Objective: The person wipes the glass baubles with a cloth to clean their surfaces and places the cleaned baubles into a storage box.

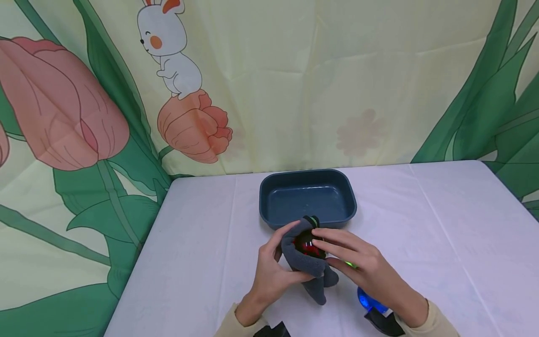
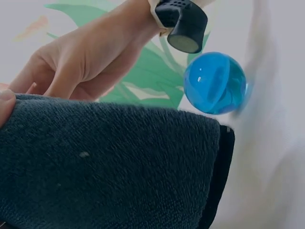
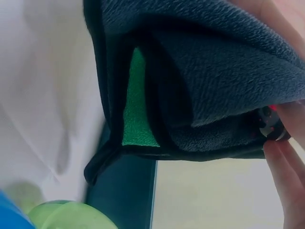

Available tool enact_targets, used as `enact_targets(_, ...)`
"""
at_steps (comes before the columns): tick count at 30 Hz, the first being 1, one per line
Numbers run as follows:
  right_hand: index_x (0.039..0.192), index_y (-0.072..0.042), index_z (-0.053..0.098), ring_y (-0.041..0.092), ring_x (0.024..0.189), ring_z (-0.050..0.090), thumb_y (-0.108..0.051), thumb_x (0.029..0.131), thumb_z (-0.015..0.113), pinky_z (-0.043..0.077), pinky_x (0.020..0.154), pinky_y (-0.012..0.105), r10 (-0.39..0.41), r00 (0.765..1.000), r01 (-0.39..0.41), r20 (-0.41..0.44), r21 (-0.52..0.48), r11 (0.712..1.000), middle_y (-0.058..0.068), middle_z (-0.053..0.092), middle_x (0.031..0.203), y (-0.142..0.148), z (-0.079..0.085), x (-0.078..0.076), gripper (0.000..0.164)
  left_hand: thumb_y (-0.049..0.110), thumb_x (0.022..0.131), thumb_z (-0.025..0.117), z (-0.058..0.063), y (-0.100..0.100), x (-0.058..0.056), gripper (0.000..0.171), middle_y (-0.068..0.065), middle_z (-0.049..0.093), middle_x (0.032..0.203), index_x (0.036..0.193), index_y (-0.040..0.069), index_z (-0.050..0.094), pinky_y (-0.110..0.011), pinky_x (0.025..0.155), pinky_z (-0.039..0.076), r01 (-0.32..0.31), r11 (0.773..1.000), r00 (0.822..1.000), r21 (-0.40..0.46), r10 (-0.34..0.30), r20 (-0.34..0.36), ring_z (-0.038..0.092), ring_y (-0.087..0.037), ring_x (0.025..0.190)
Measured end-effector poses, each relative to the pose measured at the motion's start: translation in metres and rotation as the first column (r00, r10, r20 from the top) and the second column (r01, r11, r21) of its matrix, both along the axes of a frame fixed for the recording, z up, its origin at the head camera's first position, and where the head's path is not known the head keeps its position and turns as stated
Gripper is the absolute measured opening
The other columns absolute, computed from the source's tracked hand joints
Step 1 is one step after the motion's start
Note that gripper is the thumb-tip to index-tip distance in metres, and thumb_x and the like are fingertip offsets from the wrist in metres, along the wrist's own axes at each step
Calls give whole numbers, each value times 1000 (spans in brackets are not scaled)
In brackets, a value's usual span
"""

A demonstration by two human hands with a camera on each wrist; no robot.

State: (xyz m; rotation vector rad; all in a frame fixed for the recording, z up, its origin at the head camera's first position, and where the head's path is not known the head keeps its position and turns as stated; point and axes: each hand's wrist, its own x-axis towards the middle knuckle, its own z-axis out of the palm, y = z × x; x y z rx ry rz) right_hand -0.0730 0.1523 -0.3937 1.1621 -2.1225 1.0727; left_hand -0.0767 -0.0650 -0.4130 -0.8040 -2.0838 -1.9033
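In the head view, the left hand [image 1: 271, 269], fingers bent, grips a grey cloth [image 1: 306, 264]; the right hand [image 1: 366, 262], fingers half spread, pinches a red ball [image 1: 306, 245] inside it, a basin [image 1: 309, 201] just beyond the fingertips. Left wrist: a blue ball [image 2: 214, 83] lies apart from the fingers. Right wrist: likewise a green ball [image 3: 71, 217].

The left hand [image 1: 271, 267] curves inward; the right hand [image 1: 370, 265] extends nearly straight fingers [image 1: 338, 238].
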Motion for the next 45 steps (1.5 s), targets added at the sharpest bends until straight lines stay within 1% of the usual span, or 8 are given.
enact_targets(11, 133, -4, 63, 13, 126, 57, -37, 101, 52, 46, 99, 14, -31, 997, 31, 73, 2, 1000, 12, 60, 134, 0, -1, 3, 47, 3, 68, 91, 3, 2, 0, 86, -12, 63, 133, 143, 8, 49, -37, 103, 52, -1, 1000, 1000, -15, 1, -19, 62, -24, 120)
enact_targets(14, 134, -5, 62, 10, 127, 56, -32, 97, 59, 48, 97, 14, -38, 986, 42, 161, -25, 999, 12, 61, 134, -1, -1, 5, 46, 2, 67, 91, 3, 2, 0, 87, -12, 63, 133, 143, 8, 49, -37, 103, 52, -1, 1000, 1000, -13, 1, -25, 62, -24, 120)
enact_targets(22, 137, -6, 59, 4, 118, 61, 9, 83, 72, 59, 84, 26, 59, 858, 51, 510, -199, 979, 14, 61, 132, -2, 0, 6, 58, 2, 66, 91, 2, 3, 1, 88, -13, 63, 132, 143, 8, 48, -37, 105, 50, -6, 1000, 1000, -20, 6, -28, 61, -24, 122)
enact_targets(27, 137, -9, 59, 4, 117, 61, 4, 85, 72, 59, 84, 27, 57, 838, 57, 543, -191, 980, 13, 61, 132, -2, 3, 7, 55, 2, 69, 90, 0, 3, 2, 84, -14, 64, 131, 142, 7, 49, -36, 104, 51, -11, 1000, 1000, -8, 11, -24, 62, -25, 120)
enact_targets(32, 139, -13, 58, 2, 116, 61, 0, 85, 75, 58, 85, 23, 7, 854, 48, 520, -91, 995, 9, 60, 133, 1, 8, 8, 58, 1, 72, 87, -1, 3, 2, 79, -17, 64, 130, 141, 5, 50, -35, 102, 51, -18, 1000, 999, 14, 18, -38, 64, -26, 117)
enact_targets(37, 140, -13, 57, 5, 122, 57, -11, 85, 78, 54, 90, 17, -49, 925, 53, 376, 0, 999, 5, 57, 136, 4, 8, 7, 59, 0, 72, 87, 0, 3, 2, 79, -17, 63, 129, 141, 4, 49, -36, 101, 52, -9, 1000, 999, 19, 10, -44, 64, -26, 117)
enact_targets(41, 136, -12, 61, 12, 128, 52, -37, 94, 62, 48, 96, 13, -52, 975, 47, 218, 30, 998, 7, 56, 137, 4, 4, 5, 49, 0, 72, 87, 1, 3, 3, 80, -17, 62, 131, 142, 4, 49, -36, 101, 53, 1, 1000, 999, 24, -1, -38, 63, -26, 118)
enact_targets(45, 133, -9, 63, 15, 126, 54, -43, 100, 52, 46, 98, 12, -34, 991, 31, 129, 24, 999, 10, 58, 135, 2, 2, 5, 49, 0, 71, 88, 2, 2, 3, 82, -18, 61, 132, 142, 4, 48, -37, 100, 53, 22, 999, 999, 38, -21, -28, 63, -26, 118)
